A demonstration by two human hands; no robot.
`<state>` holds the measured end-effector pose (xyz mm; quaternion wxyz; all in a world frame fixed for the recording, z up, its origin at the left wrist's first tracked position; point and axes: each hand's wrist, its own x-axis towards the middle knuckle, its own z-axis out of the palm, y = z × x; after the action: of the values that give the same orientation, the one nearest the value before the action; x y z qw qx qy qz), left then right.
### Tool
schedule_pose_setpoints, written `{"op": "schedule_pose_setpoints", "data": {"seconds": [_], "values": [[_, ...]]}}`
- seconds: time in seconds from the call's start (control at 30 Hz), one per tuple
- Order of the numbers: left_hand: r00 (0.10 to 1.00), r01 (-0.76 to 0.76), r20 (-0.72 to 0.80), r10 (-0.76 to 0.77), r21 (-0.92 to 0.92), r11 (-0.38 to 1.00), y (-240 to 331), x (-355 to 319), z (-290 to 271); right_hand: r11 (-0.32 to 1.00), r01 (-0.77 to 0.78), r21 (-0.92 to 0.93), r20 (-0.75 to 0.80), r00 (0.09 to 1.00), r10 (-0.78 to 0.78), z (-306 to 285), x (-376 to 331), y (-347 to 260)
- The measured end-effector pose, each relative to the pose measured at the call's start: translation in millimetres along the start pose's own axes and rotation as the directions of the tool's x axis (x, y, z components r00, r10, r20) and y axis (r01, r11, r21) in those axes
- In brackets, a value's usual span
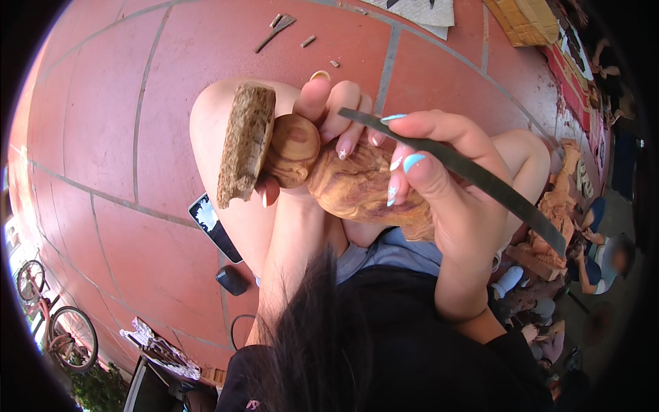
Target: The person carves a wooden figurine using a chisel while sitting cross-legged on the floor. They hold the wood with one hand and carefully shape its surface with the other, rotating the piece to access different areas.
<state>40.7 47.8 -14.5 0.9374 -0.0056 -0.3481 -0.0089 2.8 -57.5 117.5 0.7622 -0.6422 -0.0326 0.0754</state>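
A smooth wood carving (364,182) with swirling brown grain lies across my lap area, held up above my legs. Its left part has a rounded knob (294,150) and a rough, bark-like slab (246,144). My left hand (322,110) is closed round the carving from behind, fingers over the top and thumb below near the slab. Between thumb and forefinger, my right hand (439,178) pinches a long, dark, curved strip (480,182) that looks like sandpaper. The strip's far end is above the carving; the other fingers of this hand curl beside the carving's surface.
On the red tiled floor (103,123) lie a phone (215,226) and a small black case (232,280), left of my legs. Small scraps (307,41) lie ahead. A cardboard box (525,22) stands far right. Several people and carved wood (556,206) are at right; a bicycle (72,336) stands lower left.
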Motion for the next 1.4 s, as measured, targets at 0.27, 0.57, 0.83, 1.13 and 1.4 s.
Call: {"op": "schedule_pose_setpoints", "data": {"seconds": [0.27, 0.57, 0.83, 1.13, 1.4], "values": [[0.973, 0.096, 0.21, -0.093, -0.004, 0.995, 2, 7, -10, 0.984, 0.169, -0.054, 0.115, 0.98, -0.162, -8, -12, 7], [0.99, 0.06, -0.142, -0.019, 0.289, 0.955, 8, 7, -2, 0.983, -0.093, 0.156, 0.004, 0.996, 0.094, -13, -16, 10], [0.994, 0.086, -0.07, -0.081, 0.074, 0.994, 8, 6, -8, 0.968, 0.124, -0.216, 0.066, 0.991, -0.113, -27, -12, 6], [0.998, 0.066, -0.008, -0.065, 0.179, 0.982, 12, 5, -13, 0.865, 0.3, -0.402, 0.099, 0.953, -0.285, -29, -9, 11], [0.991, 0.101, 0.069, -0.114, 0.175, 0.979, 17, 7, -23, 0.83, 0.288, -0.478, 0.105, 0.957, -0.271, -26, -12, 15]]}}
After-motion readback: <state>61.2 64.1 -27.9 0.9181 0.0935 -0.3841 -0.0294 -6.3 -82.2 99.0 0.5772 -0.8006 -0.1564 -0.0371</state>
